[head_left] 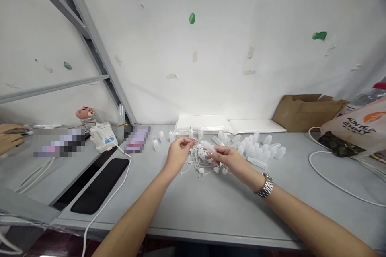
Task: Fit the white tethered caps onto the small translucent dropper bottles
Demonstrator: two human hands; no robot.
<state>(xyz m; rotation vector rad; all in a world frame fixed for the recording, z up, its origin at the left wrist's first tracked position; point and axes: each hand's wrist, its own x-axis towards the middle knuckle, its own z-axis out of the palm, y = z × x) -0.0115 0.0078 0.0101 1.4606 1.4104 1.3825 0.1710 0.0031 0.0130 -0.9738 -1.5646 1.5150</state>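
My right hand (226, 157), with a metal watch on its wrist, holds a small translucent bottle (209, 147) by its lower end, tilted toward the left. Just left of it, my left hand (183, 148) pinches a small white piece (196, 142) between thumb and fingertips, near the bottle's tip. Below both hands lies a heap of white caps with loops and straps (201, 163). A pile of translucent bottles (257, 147) is to the right of my right hand. Several capped bottles (156, 145) stand to the left of my left hand.
White flat packs (203, 123) lie against the wall. At the right are a cardboard box (310, 112), a plastic bag (356, 128) and cables. A black phone-like slab (100, 186), a white power strip (103, 136) and a cable lie left. Another person's hand (11, 138) shows at the far left.
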